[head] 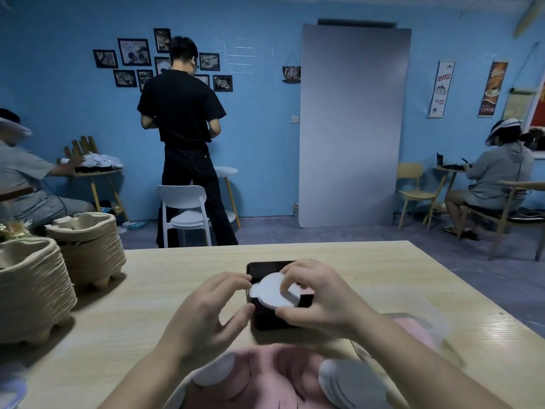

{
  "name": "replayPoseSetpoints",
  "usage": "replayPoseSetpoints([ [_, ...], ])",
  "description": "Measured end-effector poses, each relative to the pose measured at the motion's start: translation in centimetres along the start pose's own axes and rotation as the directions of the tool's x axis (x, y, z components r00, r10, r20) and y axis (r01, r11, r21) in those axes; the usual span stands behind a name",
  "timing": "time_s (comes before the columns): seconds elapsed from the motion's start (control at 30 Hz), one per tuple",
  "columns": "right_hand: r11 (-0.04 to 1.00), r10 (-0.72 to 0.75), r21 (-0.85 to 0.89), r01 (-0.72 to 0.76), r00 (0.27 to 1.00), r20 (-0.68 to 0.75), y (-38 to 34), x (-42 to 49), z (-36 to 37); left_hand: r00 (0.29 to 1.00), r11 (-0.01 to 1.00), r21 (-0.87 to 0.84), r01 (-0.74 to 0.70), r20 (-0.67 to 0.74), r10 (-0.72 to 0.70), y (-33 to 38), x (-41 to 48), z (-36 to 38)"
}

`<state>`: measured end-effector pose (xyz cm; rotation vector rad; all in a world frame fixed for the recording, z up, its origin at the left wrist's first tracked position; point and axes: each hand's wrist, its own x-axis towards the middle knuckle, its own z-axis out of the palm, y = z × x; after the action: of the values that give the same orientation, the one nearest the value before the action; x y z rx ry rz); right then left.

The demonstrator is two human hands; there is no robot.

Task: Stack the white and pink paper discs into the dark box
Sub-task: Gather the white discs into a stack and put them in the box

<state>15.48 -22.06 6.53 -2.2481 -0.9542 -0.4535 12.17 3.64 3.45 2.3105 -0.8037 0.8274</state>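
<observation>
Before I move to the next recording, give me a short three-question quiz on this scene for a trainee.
1. True or false: the dark box stands on the floor.
2. Which hand pinches the white discs over the box?
3. The loose pink discs lie: A) on a chair; B) on the table, nearer the person than the box; C) on the floor.
Key: 1 false, it stands on the table; 2 the right hand; 3 B.

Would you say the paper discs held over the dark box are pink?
No, the discs over the dark box are white.
</observation>
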Motion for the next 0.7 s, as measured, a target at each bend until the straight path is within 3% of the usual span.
replayPoseSetpoints([
  [0.13,0.996,0.075,-0.045,-0.075,0.997,-0.009,1.0,3.2,-0.3,1.0,0.993,0.117,-0.006,0.026,0.003,-2.0,0.0,1.1],
  [0.3,0.968,0.186,-0.2,-0.155,0.972,0.146,2.8,6.3,0.9,0.994,0.973,0.222,-0.057,0.105,0.035,-3.5,-1.1,2.2],
  [0.7,0.926,0.317,-0.312,-0.212,0.886,0.338,3.3,8.3,3.4,0.991,0.982,0.19,-0.007,0.135,-0.019,-3.5,-1.9,2.7],
])
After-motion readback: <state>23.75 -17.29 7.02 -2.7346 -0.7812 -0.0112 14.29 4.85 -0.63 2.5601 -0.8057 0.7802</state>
